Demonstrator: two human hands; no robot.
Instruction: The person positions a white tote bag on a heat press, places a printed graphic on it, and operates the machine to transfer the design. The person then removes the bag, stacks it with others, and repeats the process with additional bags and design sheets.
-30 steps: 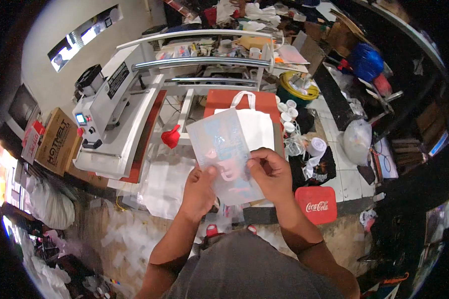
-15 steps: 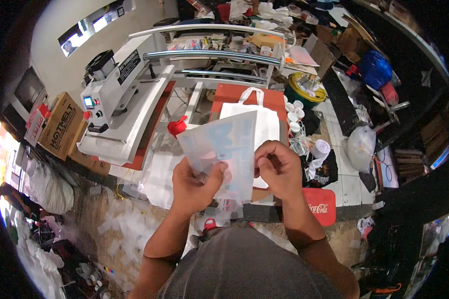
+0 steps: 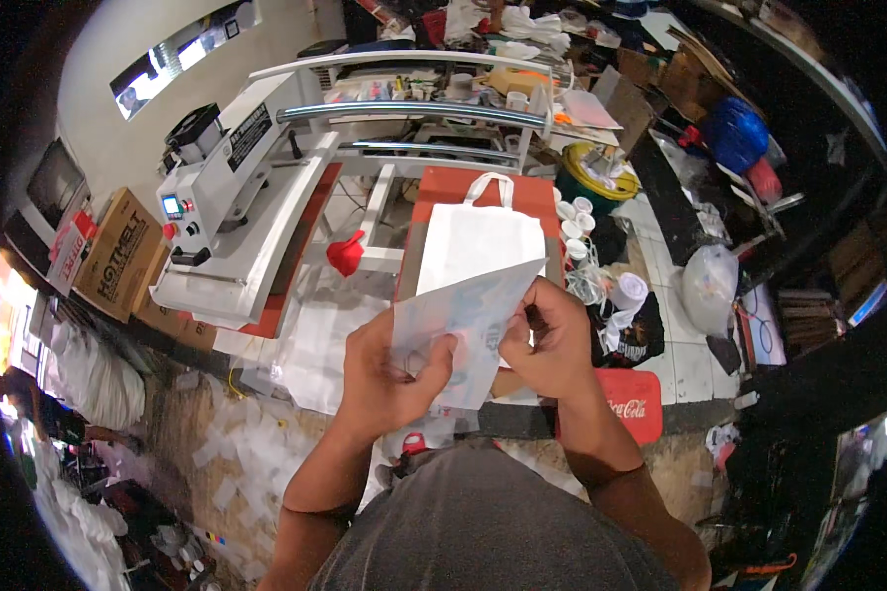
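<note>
In front of me I hold a translucent printed transfer film sheet (image 3: 439, 320) with pale blue and pink marks. My left hand (image 3: 389, 379) grips its left side, thumb on top and fingers underneath. At its right edge, my right hand (image 3: 557, 345) is closed in a pinch, with the fingertips on the sheet. Just beyond lies a white tote bag (image 3: 478, 236), flat with its handles pointing away, on a reddish-brown heat press bed (image 3: 537, 192). The sheet's lower part and my hands cover the bag's near end.
On the left stands a white heat press head (image 3: 256, 212) with a lit display. A red cloth (image 3: 345, 254) hangs on the frame. To the right are several white rolls (image 3: 629, 291), a yellow-rimmed tub (image 3: 601, 172) and a red board (image 3: 629, 409). Scraps (image 3: 251, 453) litter the floor.
The film sheet has tilted and dropped lower, uncovering more of the tote bag. My right hand has moved slightly up and left, its fingers now on the sheet's right edge.
</note>
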